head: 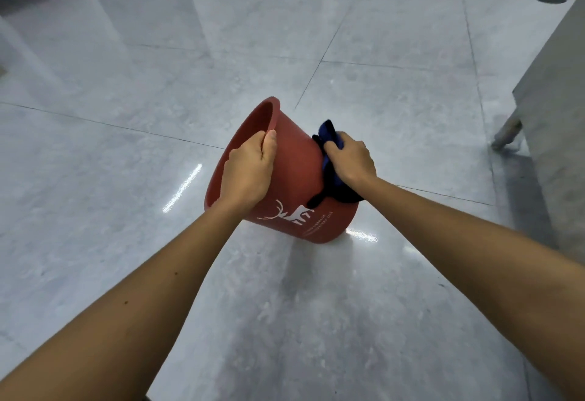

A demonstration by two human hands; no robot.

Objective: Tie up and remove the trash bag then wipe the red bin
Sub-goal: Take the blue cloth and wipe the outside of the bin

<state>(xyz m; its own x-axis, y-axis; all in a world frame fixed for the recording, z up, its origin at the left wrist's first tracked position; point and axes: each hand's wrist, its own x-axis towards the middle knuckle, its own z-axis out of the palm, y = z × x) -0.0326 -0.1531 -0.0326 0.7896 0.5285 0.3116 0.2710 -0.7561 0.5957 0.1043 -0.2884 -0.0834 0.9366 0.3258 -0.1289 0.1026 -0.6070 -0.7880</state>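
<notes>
Red bin (294,163) leans over on the shiny grey floor (126,147), with its open top tipped up and to the left. No trash bag shows in it, so the wiping looks like the job in hand. The left hand (250,166) grips the near rim of the bin, with the thumb outside and the fingers hidden over the edge. The right hand (351,159) holds a bunched dark blue cloth (332,186) and presses it on the right side wall of the bin. A white deer picture (292,213) sits low on the bin's near side, just below the left hand.

What could go wrong? The bin rests on only the edge of its bottom, or hangs just above the floor; which one cannot be told. The floor looks slick. If the right hand pushes hard with the cloth, the bin could slide or spin away to the left. If the left hand's grip goes loose, the bin could tip and roll. Part of the cloth hangs loose below the right hand, so it could slip out and miss spots. A grey cabinet (554,115) stands well apart to the right of the bin, so a bump there seems unlikely.
</notes>
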